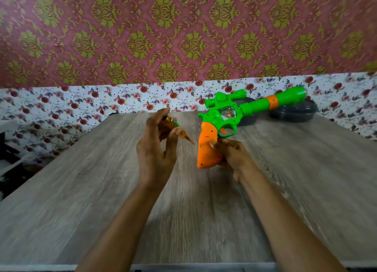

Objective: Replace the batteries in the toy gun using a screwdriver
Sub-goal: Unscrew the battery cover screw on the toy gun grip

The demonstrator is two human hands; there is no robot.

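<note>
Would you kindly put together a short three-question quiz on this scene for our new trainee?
1. True or false: the left hand holds the screwdriver.
2. Which part of the toy gun does the right hand grip? A) green barrel B) orange handle C) scope
3. How many dark round dishes lie behind the gun?

Key: 1. True. 2. B. 3. Two; the barrel partly hides one.
</note>
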